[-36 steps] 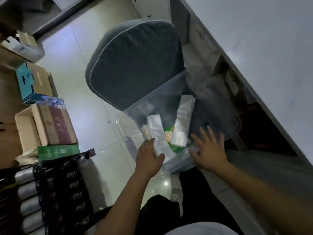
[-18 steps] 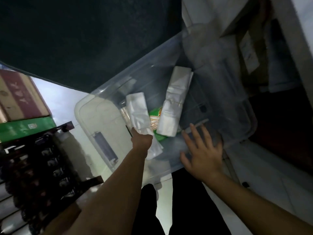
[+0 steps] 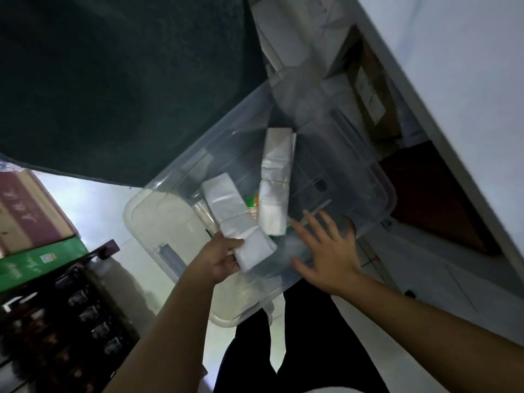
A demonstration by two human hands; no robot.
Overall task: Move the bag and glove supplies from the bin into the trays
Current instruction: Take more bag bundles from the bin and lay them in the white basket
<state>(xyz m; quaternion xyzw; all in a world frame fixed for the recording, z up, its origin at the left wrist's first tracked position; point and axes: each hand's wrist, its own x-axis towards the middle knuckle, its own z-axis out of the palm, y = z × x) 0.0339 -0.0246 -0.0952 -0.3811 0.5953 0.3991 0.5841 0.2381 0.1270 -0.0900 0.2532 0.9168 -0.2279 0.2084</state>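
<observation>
A clear plastic bin stands on the floor in front of me. Inside lie two white bundles of folded plastic bags and a green-and-orange packet beneath them. My left hand grips the near end of the left bag bundle, which slants up toward the bin's back. The second bag bundle lies to its right, untouched. My right hand is spread flat with straight fingers at the bin's near wall, holding nothing. A small clear roll peeks out left of the held bundle.
A dark grey chair cushion looms behind the bin. Cardboard boxes and a green box stand at left, above a black crate of bottles. A white desk edge runs along the right. My dark-trousered legs are below.
The camera has leaned in over the bin. My left hand has closed round the left bag bundle's near end and drawn it slightly toward me. My right hand stays spread at the bin's near side.
</observation>
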